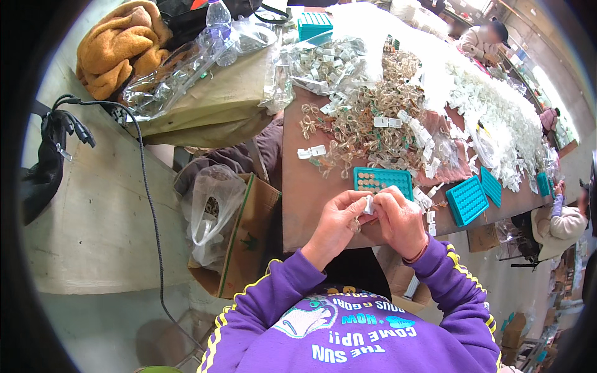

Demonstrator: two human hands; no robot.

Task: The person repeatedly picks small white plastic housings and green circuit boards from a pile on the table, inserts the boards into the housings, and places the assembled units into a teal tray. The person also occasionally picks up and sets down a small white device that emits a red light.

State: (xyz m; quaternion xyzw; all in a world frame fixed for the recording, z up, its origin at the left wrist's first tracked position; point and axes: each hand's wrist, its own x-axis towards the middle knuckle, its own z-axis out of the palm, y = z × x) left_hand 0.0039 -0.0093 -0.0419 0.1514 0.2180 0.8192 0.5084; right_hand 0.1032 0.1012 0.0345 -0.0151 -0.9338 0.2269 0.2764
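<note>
Close over the near edge of the table, my left hand (337,225) and my right hand (402,222) meet with their fingertips pinched on a small white plastic piece (369,205). A clear, thin strand (355,225) dangles below my left fingers. Just beyond my hands lies a teal tray (404,177) of small round hollows; several beige round pieces (367,179) sit in its left part, and my right fingers cover its near edge. Behind the tray a heap of tangled clear and brownish cords (373,124) spreads out, with white card-like pieces (388,122) among it.
More teal trays (467,201) stand on the right of the brown table (305,214). A big pile of white pieces (497,118) runs along its far right. An open cardboard box (249,242) with a plastic bag (214,211) is at left. Other people (563,227) sit farther off.
</note>
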